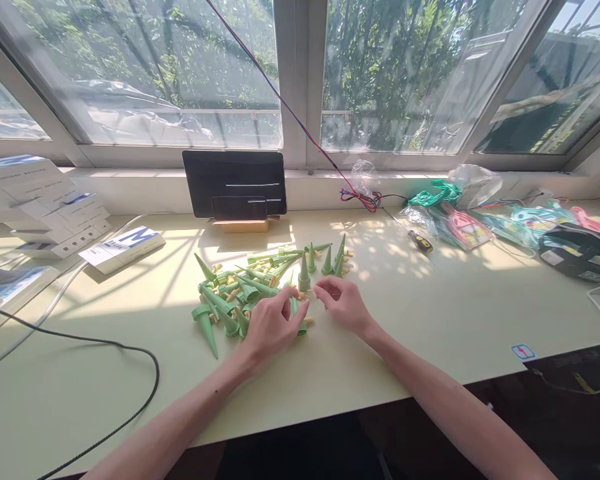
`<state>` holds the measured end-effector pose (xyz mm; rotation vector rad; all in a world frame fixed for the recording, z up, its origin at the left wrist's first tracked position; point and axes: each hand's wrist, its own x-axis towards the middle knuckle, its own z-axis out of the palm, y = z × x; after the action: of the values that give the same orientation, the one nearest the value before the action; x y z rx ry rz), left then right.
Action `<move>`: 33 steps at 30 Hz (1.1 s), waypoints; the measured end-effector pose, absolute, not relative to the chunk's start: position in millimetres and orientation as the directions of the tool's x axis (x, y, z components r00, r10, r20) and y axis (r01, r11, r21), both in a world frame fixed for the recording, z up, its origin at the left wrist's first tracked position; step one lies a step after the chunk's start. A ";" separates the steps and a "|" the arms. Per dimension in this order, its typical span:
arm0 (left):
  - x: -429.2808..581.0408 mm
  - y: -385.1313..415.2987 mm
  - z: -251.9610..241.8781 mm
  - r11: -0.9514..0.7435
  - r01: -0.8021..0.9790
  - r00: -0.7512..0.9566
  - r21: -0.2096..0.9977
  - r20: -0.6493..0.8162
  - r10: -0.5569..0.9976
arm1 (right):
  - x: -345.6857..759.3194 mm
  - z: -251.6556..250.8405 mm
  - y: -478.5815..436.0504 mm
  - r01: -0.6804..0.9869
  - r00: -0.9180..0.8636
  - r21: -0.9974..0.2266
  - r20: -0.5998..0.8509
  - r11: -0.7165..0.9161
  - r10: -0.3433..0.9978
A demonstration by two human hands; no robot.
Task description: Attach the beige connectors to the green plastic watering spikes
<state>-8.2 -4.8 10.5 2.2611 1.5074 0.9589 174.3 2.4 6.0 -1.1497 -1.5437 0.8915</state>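
Observation:
A heap of green plastic cone spikes (240,290) lies on the pale table (430,313), mixed with small tan fittings (349,254). Some cones stand upright at the heap's right side (327,261). My left hand (273,325) rests at the heap's near edge, its fingers curled around a green cone (298,319). Just to its right, my right hand (343,303) has thumb and forefinger pinched together on a small thing I cannot make out. The two hands nearly touch.
A dark tablet (235,183) stands on a wooden stand by the window. White boxes (40,207) and a booklet (121,249) lie at the left, with a black cable (130,350). Red-blue wires (360,198), a screwdriver (420,241) and plastic bags (473,210) fill the right.

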 end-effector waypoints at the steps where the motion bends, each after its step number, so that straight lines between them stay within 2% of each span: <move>1: -7.6 -5.5 10.5 -0.412 0.744 0.252 0.526 0.351 0.902 | 174.4 5.8 2.1 0.263 -0.078 -0.918 0.287 0.297 0.955; 8: -5.1 -8.4 12.2 -0.375 0.789 0.295 0.487 0.235 0.926 | 174.7 5.6 0.8 0.330 -0.089 -0.882 0.327 0.337 0.941; 25: -6.7 -7.9 7.7 -0.442 0.729 0.357 0.523 0.260 0.897 | 173.9 5.7 1.3 0.350 -0.085 -0.861 0.363 0.369 0.928; 33: -8.4 -6.7 10.7 -0.364 0.723 0.196 0.587 0.331 0.923 | 173.7 5.9 1.8 0.355 -0.066 -0.865 0.357 0.356 0.932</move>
<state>-8.4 -6.7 10.7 2.1751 1.5570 0.9401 173.7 1.8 5.9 -1.1756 -1.6229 0.7265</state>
